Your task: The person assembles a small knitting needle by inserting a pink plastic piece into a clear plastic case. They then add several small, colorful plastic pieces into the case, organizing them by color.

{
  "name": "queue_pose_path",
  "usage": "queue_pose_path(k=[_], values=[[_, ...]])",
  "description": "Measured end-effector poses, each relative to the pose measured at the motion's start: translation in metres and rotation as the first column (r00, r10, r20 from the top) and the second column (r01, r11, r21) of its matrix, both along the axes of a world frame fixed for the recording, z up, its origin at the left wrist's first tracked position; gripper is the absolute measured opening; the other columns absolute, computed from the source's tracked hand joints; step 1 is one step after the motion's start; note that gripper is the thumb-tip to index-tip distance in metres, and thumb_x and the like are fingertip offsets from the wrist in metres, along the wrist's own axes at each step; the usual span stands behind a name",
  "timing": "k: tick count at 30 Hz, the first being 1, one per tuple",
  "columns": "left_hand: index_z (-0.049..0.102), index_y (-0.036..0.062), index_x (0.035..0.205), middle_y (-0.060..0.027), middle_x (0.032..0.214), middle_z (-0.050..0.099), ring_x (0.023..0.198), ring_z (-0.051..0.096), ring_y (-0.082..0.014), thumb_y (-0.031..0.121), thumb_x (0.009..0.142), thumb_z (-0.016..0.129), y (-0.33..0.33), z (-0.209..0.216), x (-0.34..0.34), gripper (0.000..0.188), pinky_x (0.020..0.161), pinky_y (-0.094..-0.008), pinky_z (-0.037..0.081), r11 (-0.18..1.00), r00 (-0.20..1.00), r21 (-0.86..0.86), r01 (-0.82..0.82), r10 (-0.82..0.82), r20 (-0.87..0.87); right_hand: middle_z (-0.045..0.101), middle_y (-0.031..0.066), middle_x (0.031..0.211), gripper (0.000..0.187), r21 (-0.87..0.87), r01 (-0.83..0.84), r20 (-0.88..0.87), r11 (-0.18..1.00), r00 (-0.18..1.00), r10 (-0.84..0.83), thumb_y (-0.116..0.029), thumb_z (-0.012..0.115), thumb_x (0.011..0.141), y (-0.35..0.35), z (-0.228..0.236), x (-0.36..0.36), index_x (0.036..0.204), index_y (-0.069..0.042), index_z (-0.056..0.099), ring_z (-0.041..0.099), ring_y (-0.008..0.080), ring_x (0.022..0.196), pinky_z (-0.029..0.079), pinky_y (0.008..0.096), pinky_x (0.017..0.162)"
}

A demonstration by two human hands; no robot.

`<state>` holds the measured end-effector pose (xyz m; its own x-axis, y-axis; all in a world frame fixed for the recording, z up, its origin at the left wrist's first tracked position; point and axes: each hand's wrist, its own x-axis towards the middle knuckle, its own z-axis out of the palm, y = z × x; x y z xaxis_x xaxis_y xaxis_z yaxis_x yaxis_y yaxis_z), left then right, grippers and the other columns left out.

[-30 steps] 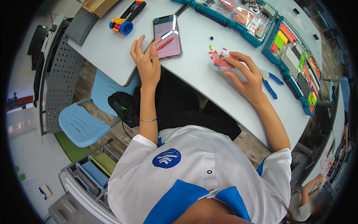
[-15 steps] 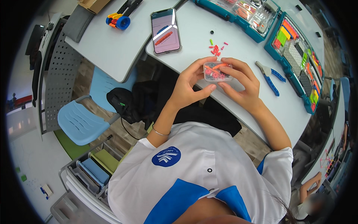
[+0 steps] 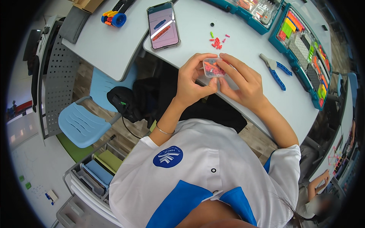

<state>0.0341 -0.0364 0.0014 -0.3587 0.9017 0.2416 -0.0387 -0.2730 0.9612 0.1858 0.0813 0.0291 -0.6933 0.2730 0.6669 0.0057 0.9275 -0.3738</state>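
Observation:
Between my two hands is a small clear plastic box [image 3: 211, 72] with pink and orange pieces inside. My left hand [image 3: 191, 81] grips its left side, with the thumb along the lower edge. My right hand [image 3: 244, 80] is closed on its right side, and the fingers reach over the top and cover part of the contents. Just beyond the box, several small pink-red pegs [image 3: 217, 44] lie loose on the white table [image 3: 243, 57]. A green peg [image 3: 212, 34] and a small black ring [image 3: 212, 24] lie near them.
Blue-handled pliers [image 3: 276, 72] rest to the right. Teal cases [image 3: 275, 43] of coloured building parts stand at the far right. A phone [image 3: 163, 26] showing an orange part lies at the left, and a wheeled toy build [image 3: 114, 19] sits on the neighbouring table. Blue chairs [image 3: 84, 125] are at lower left.
The box has tilted and shifted slightly left in my hands. My right-hand fingers now lie further over it. The whole view has shifted a little.

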Motion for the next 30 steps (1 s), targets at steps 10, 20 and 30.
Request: queue_pose_path(k=[10, 20, 30], values=[[0.059, -0.0043, 0.13, -0.0099, 0.12, 0.062, 0.111, 0.067, -0.0183, -0.006, 0.077, 0.07, 0.002, -0.006, 0.004, 0.054, 0.094, -0.0314, 0.058, 0.999, 0.999, 0.019, -0.05, 0.05, -0.001, 0.073, 0.0133, 0.112, 0.038, 0.32, 0.11, 0.047, 0.941, 0.99, -0.132, -0.016, 0.078, 0.077, -0.006, 0.001, -0.003, 0.112, -0.003, 0.071, 0.074, 0.0249, 0.087, 0.061, 0.032, 0.07], [0.039, 0.0011, 0.153, -0.0174, 0.132, 0.061, 0.116, 0.067, -0.023, -0.009, 0.077, 0.069, 0.001, 0.002, 0.006, 0.082, 0.096, -0.0337, 0.057, 0.997, 0.988, 0.035, 0.073, -0.077, 0.133, 0.076, 0.0109, 0.086, 0.027, -0.479, 0.058, 0.125, 0.876, 0.992, 0.003, -0.014, 0.07, 0.095, 0.023, 0.032, 0.0, 0.12, -0.004, 0.068, 0.073, 0.0196, 0.07, 0.056, 0.0272, 0.063], [0.035, -0.0014, 0.155, -0.0197, 0.134, 0.061, 0.119, 0.066, -0.0241, -0.009, 0.078, 0.07, 0.004, 0.007, 0.002, 0.085, 0.098, -0.0344, 0.056, 0.993, 0.989, -0.033, 0.113, -0.109, 0.104, 0.068, 0.0078, 0.119, 0.03, -0.189, 0.06, 0.073, 0.98, 0.996, -0.047, -0.009, 0.075, 0.089, 0.044, 0.05, 0.01, 0.118, -0.01, 0.069, 0.069, 0.023, 0.096, 0.056, 0.0314, 0.075]])
